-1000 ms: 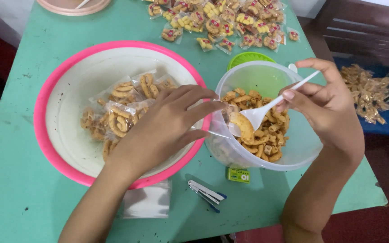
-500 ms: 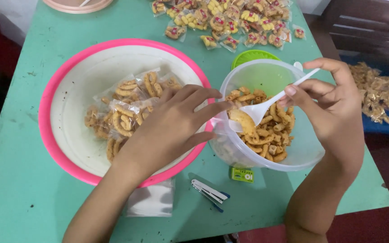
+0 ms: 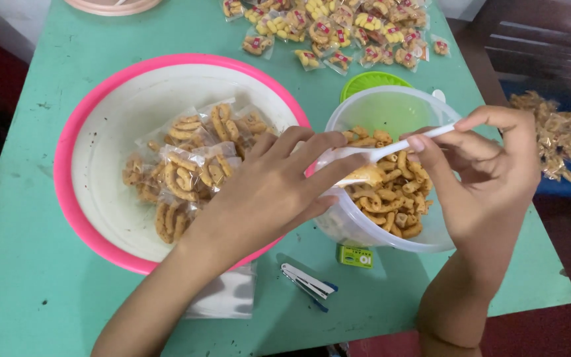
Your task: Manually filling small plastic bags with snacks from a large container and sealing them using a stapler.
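Over the rim of the clear plastic tub (image 3: pixel 391 228), the person's two hands meet. The right hand (image 3: pixel 484 172) has its fingers (image 3: pixel 431 147) pinched shut around the handle of a white plastic spoon (image 3: pixel 378 154), which lies nearly level above the tub with its bowl pointing toward the left hand. The left hand (image 3: pixel 269 192) is curled, its fingers (image 3: pixel 328 168) closed on the mouth of a small clear bag (image 3: pixel 355 177) held at the tub's near-left rim; the spoon's bowl sits right at that bag's opening, and a few fried snack pieces show through the plastic. Beneath the spoon, the tub holds a heap of orange-brown curled snacks (image 3: pixel 391 198).

Under the left wrist and just beyond its knuckles sits a wide white basin with a pink rim (image 3: pixel 67 198), holding a pile of filled snack bags (image 3: pixel 186 168). Past the fingertips of both hands, at the far edge of the green counter (image 3: pixel 28 291), lies a spread of finished snack packets (image 3: pixel 338 30), and a green lid (image 3: pixel 368 84) peeks out just behind the tub. On the near side of the hands, a small green staple box (image 3: pixel 355 256) touches the tub's base, a blue-and-white stapler (image 3: pixel 308 285) lies beside it, and a stack of empty clear bags (image 3: pixel 223 297) rests below the left forearm.
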